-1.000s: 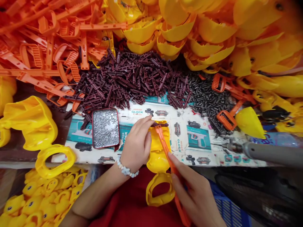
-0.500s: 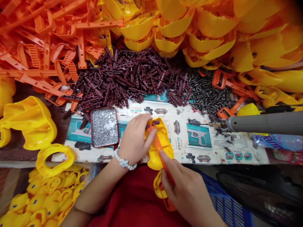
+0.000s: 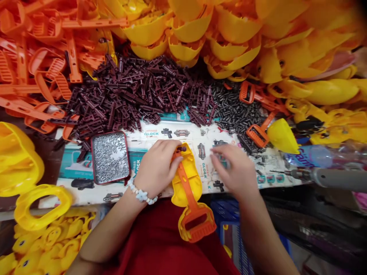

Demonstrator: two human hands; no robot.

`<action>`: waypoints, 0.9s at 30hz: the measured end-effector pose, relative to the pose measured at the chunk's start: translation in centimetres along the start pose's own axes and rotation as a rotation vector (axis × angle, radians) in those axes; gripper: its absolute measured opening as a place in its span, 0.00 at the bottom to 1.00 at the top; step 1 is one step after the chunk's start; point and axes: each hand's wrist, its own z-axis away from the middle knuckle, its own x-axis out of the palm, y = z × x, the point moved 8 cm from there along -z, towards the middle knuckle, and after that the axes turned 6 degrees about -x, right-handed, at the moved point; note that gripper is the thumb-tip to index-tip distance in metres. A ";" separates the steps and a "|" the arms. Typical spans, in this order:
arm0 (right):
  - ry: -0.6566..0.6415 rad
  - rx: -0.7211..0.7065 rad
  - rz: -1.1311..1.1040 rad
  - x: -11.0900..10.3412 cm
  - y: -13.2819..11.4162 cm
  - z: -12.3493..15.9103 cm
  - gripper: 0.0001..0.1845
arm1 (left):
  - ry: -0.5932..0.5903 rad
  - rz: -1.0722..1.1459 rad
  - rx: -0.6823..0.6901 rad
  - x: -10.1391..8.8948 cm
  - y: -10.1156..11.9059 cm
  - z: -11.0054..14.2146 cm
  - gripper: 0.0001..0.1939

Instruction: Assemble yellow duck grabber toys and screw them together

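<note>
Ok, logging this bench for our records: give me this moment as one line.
left hand: on yellow plastic shell and orange strip | right hand: open, apart, over printed card

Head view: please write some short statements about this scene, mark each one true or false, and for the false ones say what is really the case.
1. The left hand holds the yellow shell that has the orange strip on it. True.
2. The right hand grips the orange strip. False: it is open and apart from the strip, over the printed card.
3. The tray of metal pins has a red rim. True.
4. The bead bracelet is on the right wrist. False: it is on the left wrist.
5. The grey drill lies left of the shell. False: it lies to the right.
</note>
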 end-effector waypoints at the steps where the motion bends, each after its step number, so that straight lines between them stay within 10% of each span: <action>1: 0.009 0.035 0.068 0.3 2.1 -1.1 0.09 | -0.002 0.002 0.003 0.0 0.0 0.1 0.10; 6: -0.053 0.131 0.303 2.3 8.8 -5.8 0.07 | 0.038 0.006 0.008 -0.2 0.2 0.4 0.07; 27: -0.150 0.205 0.378 3.6 9.4 -6.3 0.03 | 0.047 0.011 -0.040 -0.1 0.1 0.9 0.07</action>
